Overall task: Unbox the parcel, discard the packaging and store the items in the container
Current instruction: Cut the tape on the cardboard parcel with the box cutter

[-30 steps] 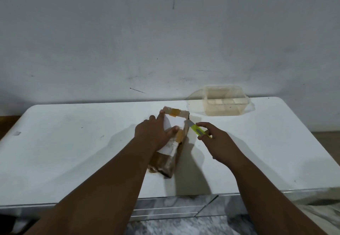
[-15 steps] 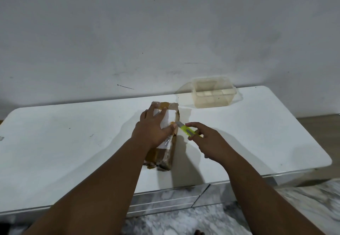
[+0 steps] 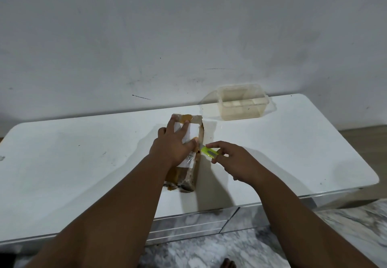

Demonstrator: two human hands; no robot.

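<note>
The parcel (image 3: 189, 152) lies mid-bench (image 3: 83, 152), long axis running from 12 to 6 o'clock. The left hand (image 3: 173, 147) presses flat and spread on its top; the right hand (image 3: 234, 163), at 3 o'clock, pinches a yellow cutter (image 3: 209, 152) whose tip meets the parcel's right edge. The container (image 3: 243, 103) waits at 1 o'clock.

Both bare arms are reaching forward from the bottom corners. The left hand (image 3: 174, 144) is lying palm down, fingers spread, pressing on the parcel (image 3: 189, 163). The right hand (image 3: 236, 163) is curling its thumb and fingers around a cutter (image 3: 209, 152), tip pointing left, close to the left thumb.
</note>
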